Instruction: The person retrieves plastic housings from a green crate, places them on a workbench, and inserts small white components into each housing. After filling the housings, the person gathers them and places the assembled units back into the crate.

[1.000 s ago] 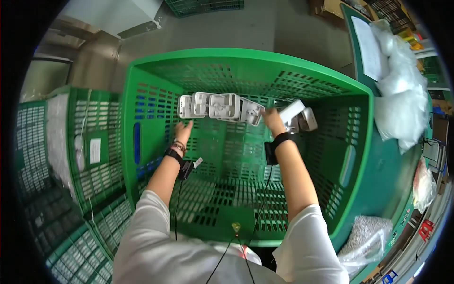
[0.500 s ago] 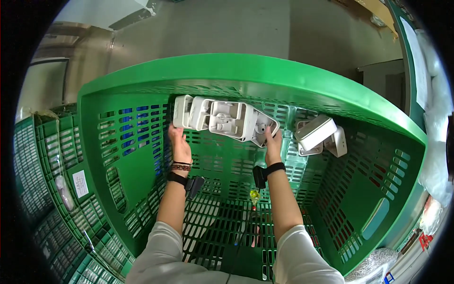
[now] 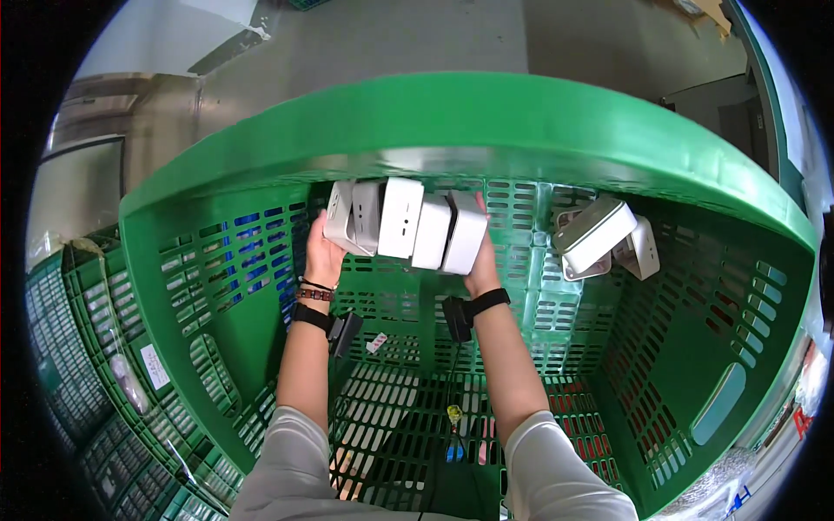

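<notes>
Between my two hands a row of several white plastic housings [image 3: 401,217] is squeezed together inside a large green basket [image 3: 452,113]. My left hand [image 3: 324,252] grips the row's left end, on an open-sided housing [image 3: 340,217]. At the other end my right hand [image 3: 484,267] wraps round the outer side of the last housing [image 3: 466,233], its fingers partly hidden behind it. Smooth faces with small dark slots show on some of the housings. Over to the right, more loose white housings [image 3: 599,234] lie in a small heap near the basket's far wall.
Stacked green crates [image 3: 113,321] stand left of the basket. A small white label piece [image 3: 376,343] lies on the slotted basket surface below my hands. Clear plastic wrap [image 3: 708,482] is outside at the lower right. A black cable [image 3: 453,373] hangs near my right forearm.
The row of housings has turned over: hollow insides showed before, and mostly smooth outer faces show now. Both hands still hold its ends. The view of the basket has shifted slightly.
</notes>
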A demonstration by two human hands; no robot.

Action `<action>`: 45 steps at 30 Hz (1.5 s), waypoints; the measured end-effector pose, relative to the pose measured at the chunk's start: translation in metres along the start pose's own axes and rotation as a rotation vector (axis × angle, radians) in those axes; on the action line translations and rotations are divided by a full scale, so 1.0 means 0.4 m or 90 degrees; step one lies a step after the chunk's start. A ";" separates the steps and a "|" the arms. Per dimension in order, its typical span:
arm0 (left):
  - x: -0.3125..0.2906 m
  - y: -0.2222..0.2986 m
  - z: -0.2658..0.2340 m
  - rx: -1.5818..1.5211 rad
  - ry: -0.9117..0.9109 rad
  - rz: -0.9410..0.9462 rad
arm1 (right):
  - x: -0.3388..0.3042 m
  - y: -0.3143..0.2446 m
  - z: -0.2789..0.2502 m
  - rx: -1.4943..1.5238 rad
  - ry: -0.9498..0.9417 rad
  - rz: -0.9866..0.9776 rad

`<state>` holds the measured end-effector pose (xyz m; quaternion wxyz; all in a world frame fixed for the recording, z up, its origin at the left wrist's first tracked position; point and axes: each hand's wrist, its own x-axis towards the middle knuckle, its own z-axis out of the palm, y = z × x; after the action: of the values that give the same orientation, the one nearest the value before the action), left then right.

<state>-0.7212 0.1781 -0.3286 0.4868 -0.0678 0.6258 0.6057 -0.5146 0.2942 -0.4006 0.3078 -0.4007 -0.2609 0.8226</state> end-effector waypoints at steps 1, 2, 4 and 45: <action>0.005 -0.022 0.005 0.005 -0.008 0.003 | -0.012 -0.009 0.001 0.088 0.005 0.020; 0.002 -0.022 0.006 0.011 -0.012 0.018 | -0.021 -0.029 0.021 0.092 0.003 0.020; -0.017 -0.030 0.010 0.000 -0.013 0.028 | -0.047 -0.078 0.051 0.078 -0.009 0.021; -1.287 -0.127 0.755 0.292 -0.727 -0.080 | -1.554 -0.723 -0.289 0.379 0.222 -0.434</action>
<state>-0.2614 0.1539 0.0548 0.7818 0.3368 0.3756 0.3665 -0.0299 0.0657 0.0421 0.7001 -0.3187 -0.0753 0.6346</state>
